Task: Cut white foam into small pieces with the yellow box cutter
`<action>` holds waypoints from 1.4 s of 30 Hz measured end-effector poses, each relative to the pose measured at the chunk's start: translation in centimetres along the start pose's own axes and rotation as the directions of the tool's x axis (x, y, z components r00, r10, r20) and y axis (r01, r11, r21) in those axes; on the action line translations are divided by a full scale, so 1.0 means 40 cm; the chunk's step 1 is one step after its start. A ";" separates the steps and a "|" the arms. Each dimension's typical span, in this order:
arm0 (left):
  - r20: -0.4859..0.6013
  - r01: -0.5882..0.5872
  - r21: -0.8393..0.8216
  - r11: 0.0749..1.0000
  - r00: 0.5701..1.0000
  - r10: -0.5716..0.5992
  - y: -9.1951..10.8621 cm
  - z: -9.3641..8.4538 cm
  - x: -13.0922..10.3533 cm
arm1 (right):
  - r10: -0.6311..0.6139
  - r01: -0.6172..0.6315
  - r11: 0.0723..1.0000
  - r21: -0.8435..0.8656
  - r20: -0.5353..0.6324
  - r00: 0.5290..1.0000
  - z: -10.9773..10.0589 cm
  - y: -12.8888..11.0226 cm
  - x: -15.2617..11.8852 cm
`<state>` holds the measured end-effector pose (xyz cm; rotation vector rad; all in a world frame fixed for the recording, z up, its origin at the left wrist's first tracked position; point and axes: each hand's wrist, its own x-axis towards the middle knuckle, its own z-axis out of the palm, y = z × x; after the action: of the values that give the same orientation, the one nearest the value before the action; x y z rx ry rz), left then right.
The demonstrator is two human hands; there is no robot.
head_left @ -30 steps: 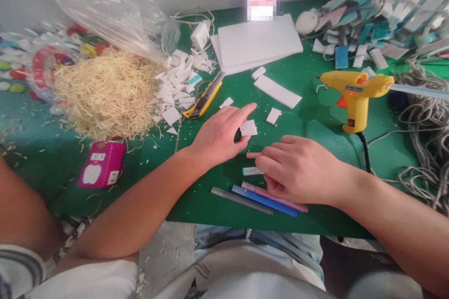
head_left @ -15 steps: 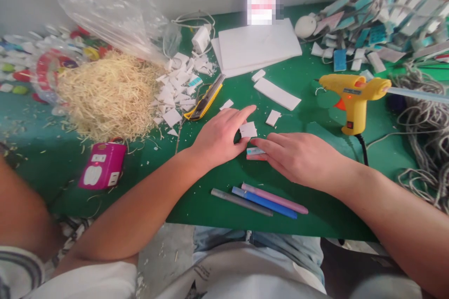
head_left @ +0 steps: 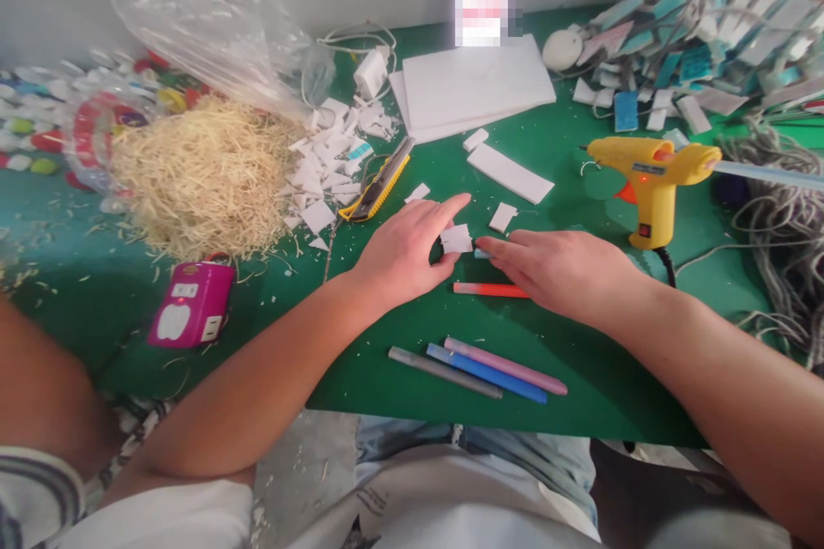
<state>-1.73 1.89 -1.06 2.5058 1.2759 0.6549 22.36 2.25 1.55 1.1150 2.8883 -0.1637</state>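
Note:
Near the middle of the green table, my left hand (head_left: pixel 408 249) pinches a small white foam-board piece (head_left: pixel 457 238), its index finger stretched out above the piece. My right hand (head_left: pixel 547 262) is palm down close by on the right, fingers closed around a light blue marker (head_left: pixel 481 254). Only that marker's end shows; the rest is hidden under the fingers. An orange-red marker (head_left: pixel 486 289) lies just below my right hand, partly covered by it. Nearer the table edge lie a grey marker (head_left: pixel 444 372), a blue marker (head_left: pixel 487 373) and a pink marker (head_left: pixel 505 365).
A yellow glue gun (head_left: pixel 653 180) stands at right with its cord. A yellow utility knife (head_left: pixel 379 184), white scraps (head_left: pixel 318 167) and wood shavings (head_left: pixel 206 176) are at left, beside a purple power adapter (head_left: pixel 191 304). White sheets (head_left: pixel 476 86) lie at the back.
My right hand has shifted slightly up and away, with the light blue marker in it. More of the orange-red marker shows on the table. My left hand has barely moved.

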 end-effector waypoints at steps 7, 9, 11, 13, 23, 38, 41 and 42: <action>0.000 -0.003 -0.001 1.000 1.000 0.003 0.001 0.000 0.000 | -0.037 0.036 0.999 -0.007 -0.056 0.998 0.010 0.013 -0.003; -0.010 -0.014 0.001 1.000 1.000 0.014 0.001 0.000 -0.001 | -0.048 0.048 0.999 -0.008 -0.057 0.997 0.010 0.012 -0.003; -0.017 -0.023 0.006 1.000 1.000 0.023 0.000 0.000 -0.001 | -0.062 0.062 0.998 -0.007 -0.051 0.997 0.009 0.011 -0.002; -0.018 -0.028 0.009 1.000 0.999 0.028 0.000 -0.001 -0.001 | -0.077 0.077 0.997 -0.001 -0.055 0.996 0.011 0.012 -0.001; -0.006 -0.005 0.002 1.000 1.000 0.005 -0.001 0.002 0.000 | -0.077 0.103 0.992 0.066 -0.324 0.943 -0.002 0.030 0.002; -0.016 -0.029 0.008 1.000 0.999 0.030 -0.001 -0.001 -0.001 | -0.094 0.113 0.991 0.073 -0.231 0.968 0.026 0.034 -0.002; -0.007 -0.028 0.006 1.000 1.000 0.028 -0.002 -0.001 -0.001 | -0.080 0.098 0.992 0.082 -0.196 0.977 0.033 0.034 -0.004; -0.007 -0.025 0.007 1.000 1.000 0.025 -0.002 -0.001 -0.001 | -0.080 0.097 0.992 0.086 -0.182 0.980 0.035 0.034 -0.004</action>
<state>-1.81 1.91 -1.06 2.5317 1.2532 0.6673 23.38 2.98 0.08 1.0665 3.1221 -0.2161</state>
